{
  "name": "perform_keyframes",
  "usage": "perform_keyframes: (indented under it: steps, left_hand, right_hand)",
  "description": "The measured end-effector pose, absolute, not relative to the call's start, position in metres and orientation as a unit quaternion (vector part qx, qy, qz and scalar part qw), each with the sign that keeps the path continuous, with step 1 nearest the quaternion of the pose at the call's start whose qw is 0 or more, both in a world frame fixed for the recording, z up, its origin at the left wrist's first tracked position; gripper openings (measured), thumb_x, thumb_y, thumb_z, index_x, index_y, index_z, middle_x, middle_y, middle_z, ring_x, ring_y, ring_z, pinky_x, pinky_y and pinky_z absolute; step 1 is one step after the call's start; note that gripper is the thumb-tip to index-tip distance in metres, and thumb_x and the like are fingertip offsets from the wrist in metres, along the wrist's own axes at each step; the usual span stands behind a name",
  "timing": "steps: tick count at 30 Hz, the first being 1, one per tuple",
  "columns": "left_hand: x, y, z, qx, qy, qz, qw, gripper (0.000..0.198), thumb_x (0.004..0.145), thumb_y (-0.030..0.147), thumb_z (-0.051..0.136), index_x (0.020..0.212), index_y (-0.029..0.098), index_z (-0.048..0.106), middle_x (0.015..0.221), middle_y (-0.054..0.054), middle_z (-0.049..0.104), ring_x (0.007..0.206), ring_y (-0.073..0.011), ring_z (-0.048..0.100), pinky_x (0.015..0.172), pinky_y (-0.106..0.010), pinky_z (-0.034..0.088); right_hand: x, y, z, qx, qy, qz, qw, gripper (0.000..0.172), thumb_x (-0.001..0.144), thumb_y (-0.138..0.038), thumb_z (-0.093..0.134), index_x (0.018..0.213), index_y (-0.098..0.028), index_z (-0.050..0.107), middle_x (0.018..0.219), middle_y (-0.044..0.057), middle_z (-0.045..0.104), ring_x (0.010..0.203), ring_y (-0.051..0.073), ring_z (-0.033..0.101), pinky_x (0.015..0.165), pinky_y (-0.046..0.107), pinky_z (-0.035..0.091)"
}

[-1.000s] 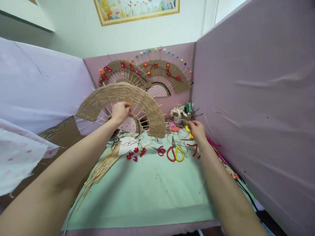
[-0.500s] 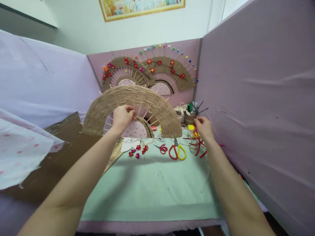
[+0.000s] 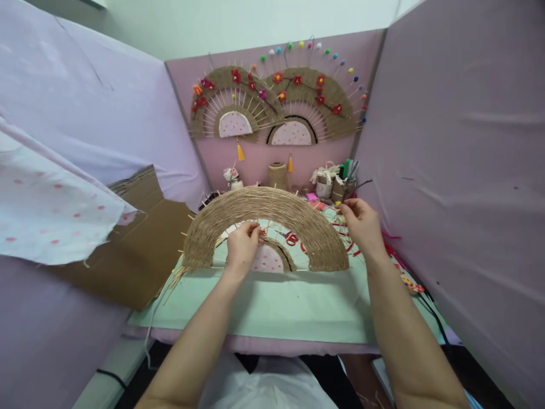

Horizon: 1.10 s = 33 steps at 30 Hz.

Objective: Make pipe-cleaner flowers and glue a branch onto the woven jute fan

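My left hand (image 3: 244, 247) is closed on the thin sticks in the inner gap of a half-round woven fan (image 3: 272, 199). The fan stands upright, with its straight lower edge towards me. Its wide band is wound with tan twine, and a pink-dotted cloth half-circle (image 3: 268, 258) covers its centre. To the right of the fan, my right hand (image 3: 361, 224) is raised with thumb and fingers pinched together. What they hold, if anything, is too small to make out. Dark twigs (image 3: 364, 183) show just above that hand; whether they touch it I cannot tell.
Behind the fan are red-handled scissors (image 3: 292, 238), a twine spool (image 3: 277, 176) and a pot of pens (image 3: 344, 186). Two decorated fans (image 3: 302, 79) hang on the back panel. Cardboard (image 3: 128, 250) and dotted cloth (image 3: 63, 210) are at left. Fabric panels (image 3: 460, 142) enclose the table.
The view has shifted, showing more of the table's near edge and my lap. The fan, still in my left hand, now appears lower and further right. My right hand stays pinched.
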<state>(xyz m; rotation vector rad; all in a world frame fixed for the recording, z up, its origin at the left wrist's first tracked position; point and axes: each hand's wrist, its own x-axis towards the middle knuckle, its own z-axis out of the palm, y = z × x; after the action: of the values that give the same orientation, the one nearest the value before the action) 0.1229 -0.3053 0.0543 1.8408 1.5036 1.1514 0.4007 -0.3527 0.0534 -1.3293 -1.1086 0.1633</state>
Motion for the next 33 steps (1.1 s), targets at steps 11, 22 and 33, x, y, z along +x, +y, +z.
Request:
perform_keyframes:
  steps: [11,22,33]
  left_hand:
    - [0.107,-0.305,0.026,0.657,0.56,0.446,0.237,0.014,0.083,0.023,0.053,0.089,0.021,0.065,0.081,-0.002,0.072,0.059,-0.0121,0.065,0.066,-0.024,0.05]
    - [0.101,-0.301,0.018,0.648,0.508,0.472,0.316,0.02,0.083,0.025,0.053,0.098,0.017,0.063,0.084,-0.005,0.071,0.064,-0.015,0.067,0.065,-0.027,0.054]
    - [0.094,-0.306,0.015,0.642,0.444,0.494,0.383,0.032,0.087,0.037,0.047,0.112,0.017,0.053,0.083,-0.006,0.068,0.07,-0.0176,0.067,0.067,-0.03,0.054]
  right_hand:
    - [0.321,-0.376,0.046,-0.59,-0.631,-0.111,0.492,0.017,0.089,-0.027,0.042,0.087,-0.02,0.058,0.084,0.008,0.061,0.08,0.022,0.052,0.075,0.035,0.039]
    - [0.312,-0.366,0.029,-0.606,-0.649,-0.19,0.42,0.016,0.092,-0.022,0.044,0.091,-0.02,0.059,0.087,0.005,0.066,0.087,0.021,0.051,0.085,0.036,0.027]
    - [0.307,-0.36,0.018,-0.625,-0.614,-0.222,0.428,0.015,0.088,-0.026,0.052,0.088,-0.021,0.066,0.114,0.011,0.055,0.106,0.027,0.043,0.088,0.042,0.032]
